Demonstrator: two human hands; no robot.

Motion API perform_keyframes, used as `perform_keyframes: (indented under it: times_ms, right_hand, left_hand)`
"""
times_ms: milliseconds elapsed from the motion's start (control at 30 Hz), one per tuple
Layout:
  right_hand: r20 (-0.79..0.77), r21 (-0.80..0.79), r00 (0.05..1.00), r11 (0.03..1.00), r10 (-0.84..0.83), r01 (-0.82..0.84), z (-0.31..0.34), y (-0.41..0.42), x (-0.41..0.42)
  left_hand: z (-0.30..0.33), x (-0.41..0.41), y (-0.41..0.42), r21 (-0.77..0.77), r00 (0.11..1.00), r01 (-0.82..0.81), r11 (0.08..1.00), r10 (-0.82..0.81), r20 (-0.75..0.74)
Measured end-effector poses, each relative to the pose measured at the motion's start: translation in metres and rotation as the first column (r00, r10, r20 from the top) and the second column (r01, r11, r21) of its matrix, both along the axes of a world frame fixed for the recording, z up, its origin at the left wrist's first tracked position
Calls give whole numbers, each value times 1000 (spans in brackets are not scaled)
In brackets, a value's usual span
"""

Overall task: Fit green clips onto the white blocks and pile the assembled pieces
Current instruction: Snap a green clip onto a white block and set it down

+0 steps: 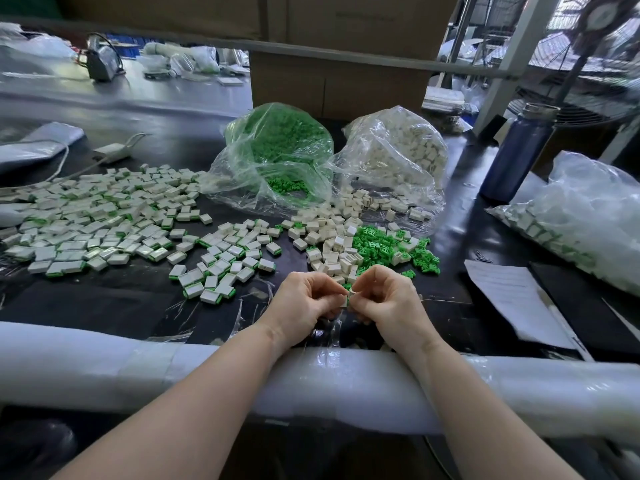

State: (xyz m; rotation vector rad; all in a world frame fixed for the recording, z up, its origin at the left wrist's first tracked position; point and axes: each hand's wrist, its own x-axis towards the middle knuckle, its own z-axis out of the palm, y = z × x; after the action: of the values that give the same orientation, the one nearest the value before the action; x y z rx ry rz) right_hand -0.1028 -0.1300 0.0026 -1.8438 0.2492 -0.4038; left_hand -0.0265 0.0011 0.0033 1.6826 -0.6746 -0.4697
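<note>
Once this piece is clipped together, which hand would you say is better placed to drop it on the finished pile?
Left, probably: the left hand is on the same side as the assembled pieces, while the right hand sits nearer the loose clips.

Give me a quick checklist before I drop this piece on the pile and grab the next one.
1. Piece held: ok, left hand and right hand pinch a white block together.
2. Clip fully seated: cannot tell, fingers cover it.
3. Room on the assembled pile: ok, bare table beside it.
4. Loose green clips within reach: ok.
5. Loose white blocks within reach: ok.
</note>
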Motion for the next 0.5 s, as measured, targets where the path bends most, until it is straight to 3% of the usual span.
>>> perform_keyframes:
  times_ms: [500]
  right_hand:
    - [-32, 63, 999, 997, 41, -39, 2, -1, -2]
  left_hand:
    - [5, -2, 3, 31, 997, 72, 997, -73, 9]
